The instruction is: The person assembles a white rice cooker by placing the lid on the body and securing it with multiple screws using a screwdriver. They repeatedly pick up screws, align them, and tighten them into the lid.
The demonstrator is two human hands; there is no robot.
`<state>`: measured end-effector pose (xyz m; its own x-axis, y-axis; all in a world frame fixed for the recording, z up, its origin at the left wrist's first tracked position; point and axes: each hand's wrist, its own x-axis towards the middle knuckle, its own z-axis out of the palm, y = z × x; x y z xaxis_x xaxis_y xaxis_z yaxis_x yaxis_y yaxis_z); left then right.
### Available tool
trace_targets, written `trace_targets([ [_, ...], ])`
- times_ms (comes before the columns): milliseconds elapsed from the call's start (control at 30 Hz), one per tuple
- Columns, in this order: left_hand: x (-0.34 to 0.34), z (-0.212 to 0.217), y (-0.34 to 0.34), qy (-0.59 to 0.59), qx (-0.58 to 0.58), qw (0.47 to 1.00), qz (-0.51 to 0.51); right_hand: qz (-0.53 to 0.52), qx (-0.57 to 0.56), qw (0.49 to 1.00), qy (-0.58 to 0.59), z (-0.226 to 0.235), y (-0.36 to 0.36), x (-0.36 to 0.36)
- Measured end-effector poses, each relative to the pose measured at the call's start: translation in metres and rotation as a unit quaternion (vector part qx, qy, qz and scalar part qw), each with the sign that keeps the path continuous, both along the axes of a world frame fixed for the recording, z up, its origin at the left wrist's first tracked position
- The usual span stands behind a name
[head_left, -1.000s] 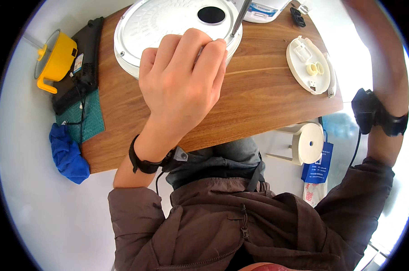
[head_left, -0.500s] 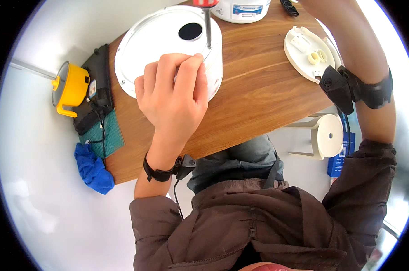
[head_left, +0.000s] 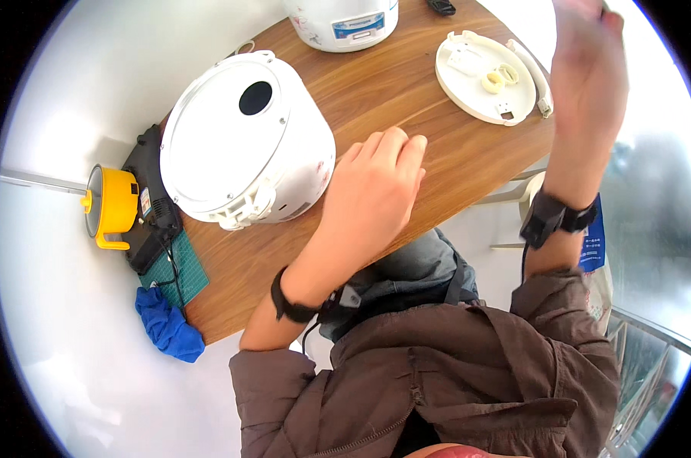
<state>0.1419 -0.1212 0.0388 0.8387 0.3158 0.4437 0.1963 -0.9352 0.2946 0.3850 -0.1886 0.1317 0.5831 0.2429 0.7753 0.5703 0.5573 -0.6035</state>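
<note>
A white rice cooker [head_left: 303, 145] sits on the wooden table at the left, its round white top [head_left: 208, 153] turned up, with a dark round opening and small screws around the rim. My left hand [head_left: 372, 187] is just to its right, above the table. Its fingers are bent and close together; whatever they may hold is hidden beneath them. My right hand [head_left: 590, 76] is raised at the upper right, beyond the table's right edge. Motion smears it and the top edge cuts off part of it, so its grip cannot be made out. The screwdriver is not in view.
A round cream cover [head_left: 475, 95] with small pale rings lies at the right, beside a curved pale strip [head_left: 532, 76]. Another white cooker [head_left: 342, 27] stands at the back. A black case [head_left: 143, 191], yellow pot [head_left: 116, 200], green mat [head_left: 181, 275] and blue cloth [head_left: 168, 324] are at the left.
The red-handled screwdriver has left the cooker's rim and gone out of view. My left hand has come off the cooker to the right. My right hand has come into view at the upper right.
</note>
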Motion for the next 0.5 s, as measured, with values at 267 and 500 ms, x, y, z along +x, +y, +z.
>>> trace_targets([
  [267, 0.137, -0.068, 0.091, 0.087, -0.011, 0.983, 0.163, 0.199, 0.047, 0.881, 0.427, -0.182, -0.062, 0.015],
  [500, 0.19, -0.109, 0.135, -0.049, -0.095, 0.982, 0.155, 0.234, 0.069, 0.818, 0.521, -0.204, -0.084, 0.002],
])
